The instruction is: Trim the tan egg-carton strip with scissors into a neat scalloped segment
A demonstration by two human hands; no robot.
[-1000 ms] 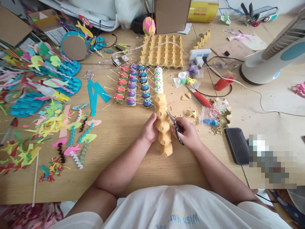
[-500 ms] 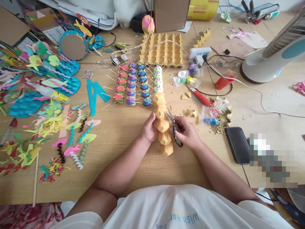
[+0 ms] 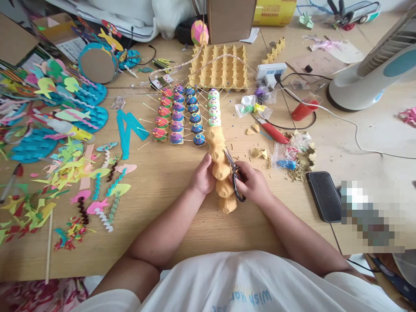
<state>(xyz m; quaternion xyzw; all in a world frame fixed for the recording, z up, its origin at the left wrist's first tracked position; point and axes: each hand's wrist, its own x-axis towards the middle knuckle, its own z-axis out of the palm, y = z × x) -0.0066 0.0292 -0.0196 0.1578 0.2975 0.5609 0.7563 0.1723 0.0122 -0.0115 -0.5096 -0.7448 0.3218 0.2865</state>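
Note:
My left hand (image 3: pixel 203 175) is closed on the left edge of a yellow-brown egg-carton strip (image 3: pixel 225 187), thumb on top. The strip's bumps face up, and its far end meets a row of pale green painted cups (image 3: pixel 214 108). In my right hand (image 3: pixel 255 184) is a pair of black-handled scissors (image 3: pixel 238 182), fingers through the loops. Their blades lie along the strip's right edge, pointing away from me. To the left stand painted cup rows with pins stuck in them: red (image 3: pixel 163 112), purple (image 3: pixel 177 116) and blue (image 3: pixel 195 113).
A whole egg tray (image 3: pixel 218 65) lies behind the rows. Carton scraps (image 3: pixel 260 153), a red-handled knife (image 3: pixel 276 131) and small clay bags (image 3: pixel 282 162) lie on the right, with a phone (image 3: pixel 324 196) nearer. Coloured paper cuttings (image 3: pixel 68 173) cover the left. A fan (image 3: pixel 364 78) stands back right.
The scissors and my right hand have shifted slightly left, the blades now closer against the strip's edge. My left hand keeps its hold on the strip. The view has shifted slightly.

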